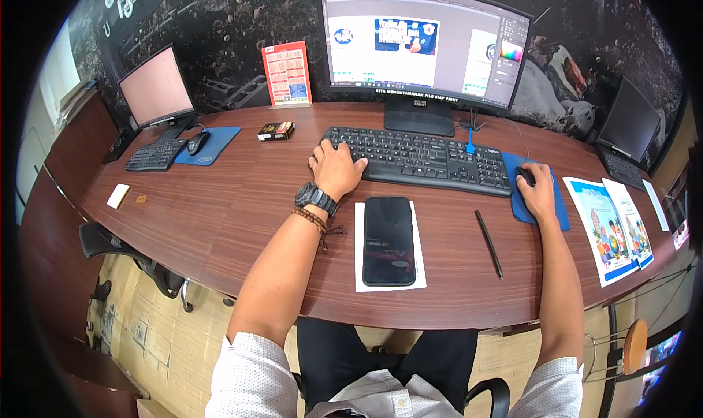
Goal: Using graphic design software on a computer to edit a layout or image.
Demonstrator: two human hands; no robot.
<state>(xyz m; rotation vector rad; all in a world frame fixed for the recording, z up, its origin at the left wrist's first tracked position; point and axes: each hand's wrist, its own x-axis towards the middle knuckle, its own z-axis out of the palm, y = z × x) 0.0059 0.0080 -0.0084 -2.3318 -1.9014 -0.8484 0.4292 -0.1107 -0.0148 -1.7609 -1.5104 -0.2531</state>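
My left hand [337,170] rests on the left end of a black keyboard [421,159], its fingers apart on the keys and the thumb out to the right. A dark watch [316,198] and a beaded bracelet [310,218] are on that wrist. My right hand [540,191] is curled over a black computer mouse [524,175] on a blue mouse pad [562,206]. Between my forearms a black phone [389,241] lies on white paper [420,277], and a black pen [488,244] lies to its right. Behind the keyboard a curved monitor [454,66] shows design software.
To the left stand a second monitor [155,85], its keyboard [155,155] and a mouse [198,143]. A small box [276,131] and an upright red calendar [287,74] sit at the back. Printed booklets [602,231] and a laptop [628,129] are at the right.
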